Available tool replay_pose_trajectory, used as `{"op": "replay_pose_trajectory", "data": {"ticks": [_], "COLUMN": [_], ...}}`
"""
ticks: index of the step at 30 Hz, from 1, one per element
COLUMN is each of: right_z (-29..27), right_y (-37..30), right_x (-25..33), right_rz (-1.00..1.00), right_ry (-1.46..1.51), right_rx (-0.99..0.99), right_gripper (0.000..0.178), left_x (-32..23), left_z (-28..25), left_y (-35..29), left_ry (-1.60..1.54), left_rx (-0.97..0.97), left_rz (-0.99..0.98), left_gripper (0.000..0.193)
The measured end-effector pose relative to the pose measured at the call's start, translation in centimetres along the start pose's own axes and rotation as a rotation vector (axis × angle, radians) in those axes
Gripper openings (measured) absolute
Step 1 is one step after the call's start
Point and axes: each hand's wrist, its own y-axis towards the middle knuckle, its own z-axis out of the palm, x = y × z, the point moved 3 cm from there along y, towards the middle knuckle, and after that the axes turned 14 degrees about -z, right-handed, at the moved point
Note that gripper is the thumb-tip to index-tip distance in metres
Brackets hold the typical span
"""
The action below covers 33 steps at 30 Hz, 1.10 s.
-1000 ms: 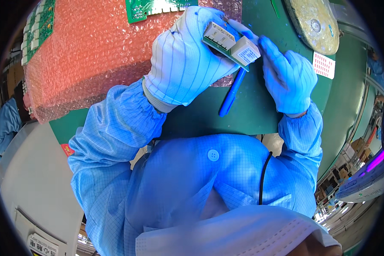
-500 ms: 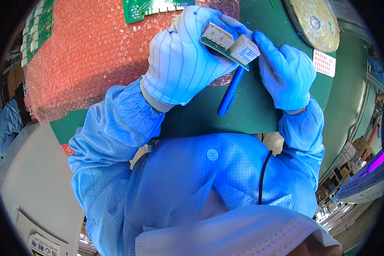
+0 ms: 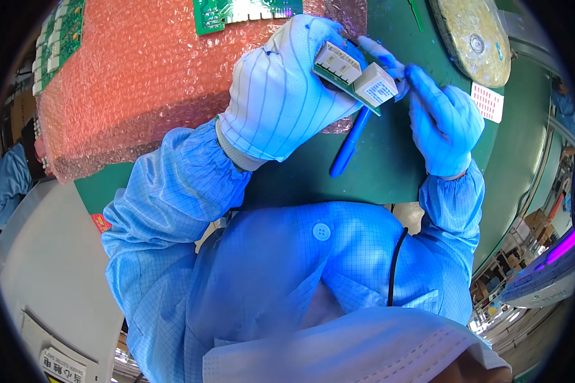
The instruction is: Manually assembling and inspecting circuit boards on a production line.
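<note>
My left hand point(image 3: 281, 92), in a white striped glove with blue-tinted fingertips, grips a small green circuit board point(image 3: 372, 110). The board is tilted, and its upper side carries a white connector block point(image 3: 338, 62) and a boxy white component point(image 3: 375, 85) with a printed label. Just right of the board is my gloved right hand point(image 3: 446, 121). Its fingers are bent and pressed together, their tips close to the left fingertips; whatever they pinch is hidden. Beneath the board a blue marker pen point(image 3: 350, 143) lies on the green mat point(image 3: 294, 182).
Pink bubble wrap point(image 3: 153, 83) covers the left of the table, with a larger circuit board point(image 3: 236, 16) on its far part. More boards point(image 3: 57, 41) stand at the far left. At the far right lie a tan rounded slab point(image 3: 469, 22) and a white card with red marks point(image 3: 487, 102).
Both hands have shifted slightly right and nearer to me, the board along with the left. My right hand has drawn a little away from the boxy component, and its fingers are more bent.
</note>
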Motion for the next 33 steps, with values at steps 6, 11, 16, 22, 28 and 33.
{"op": "replay_pose_trajectory", "data": {"ticks": [6, 11, 16, 22, 28, 33], "right_z": [0.5, 0.4, 0.3, 0.3, 0.2, 0.8], "right_y": [0.2, 0.0, -0.3, 0.3, -0.2, -0.1], "right_x": [0.1, 0.1, -0.5, 0.0, -0.2, -0.3], "right_rz": [-0.028, -0.026, 0.035, -0.012, 0.024, -0.025], "right_ry": [-0.027, -0.053, -0.031, -0.050, -0.012, -0.075], "right_rx": [0.014, 0.048, -0.048, 0.043, -0.045, -0.016], "right_gripper": [0.039, 0.043, 0.040, 0.039, 0.040, 0.038], "left_x": [0.1, -3.3, -2.2, -0.8, -0.1, -3.6], "left_z": [0.3, -1.9, -1.5, -0.3, 0.2, -2.1], "left_y": [-0.1, 0.0, -0.4, 0.4, 0.1, 0.0], "left_ry": [-0.004, 0.203, 0.240, -0.081, -0.204, 0.262], "left_rx": [0.094, 0.300, 0.232, -0.167, -0.129, 0.271], "left_rz": [-0.007, -0.507, -0.210, 0.313, 0.312, -0.315], "left_gripper": [0.072, 0.070, 0.067, 0.070, 0.073, 0.073]}}
